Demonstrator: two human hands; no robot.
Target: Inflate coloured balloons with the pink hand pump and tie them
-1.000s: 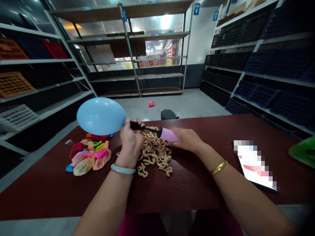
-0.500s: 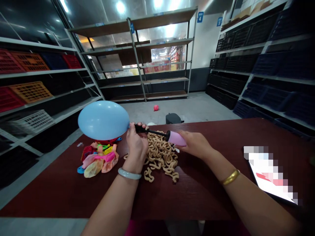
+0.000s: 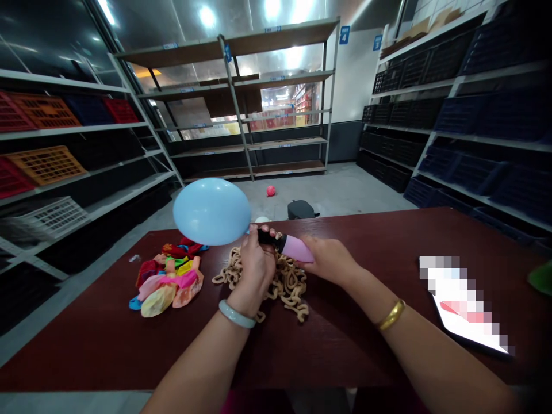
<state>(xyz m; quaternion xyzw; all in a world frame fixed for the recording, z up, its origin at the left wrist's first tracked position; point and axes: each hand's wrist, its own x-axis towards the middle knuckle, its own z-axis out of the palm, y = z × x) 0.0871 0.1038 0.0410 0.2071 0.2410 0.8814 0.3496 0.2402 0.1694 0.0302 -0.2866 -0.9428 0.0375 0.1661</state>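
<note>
A light-blue inflated balloon (image 3: pixel 211 211) sits at the left end of a hand balloon pump (image 3: pixel 296 249) with a pink barrel and black parts. My left hand (image 3: pixel 257 260) is closed around the black end and the balloon's neck. My right hand (image 3: pixel 326 259) grips the pink barrel from the right. Barrel and black end are pushed close together. Beneath my hands lies a heap of beige curly pieces (image 3: pixel 294 290), partly hidden by my left hand. Left of it, deflated balloons (image 3: pixel 168 284) of many colours are piled on the dark red table (image 3: pixel 353 345).
A phone or tablet (image 3: pixel 466 310) with a blurred screen lies at the table's right. Beyond the table, a dark grey stool-like object (image 3: pixel 302 209) and a pink ball (image 3: pixel 271 191) rest on the floor. Metal shelves (image 3: pixel 241 115) and crates (image 3: pixel 47 162) stand around.
My hands have come together, and the pump's black rod, exposed before, is now pushed in. The blue balloon and my left hand have moved to the right.
</note>
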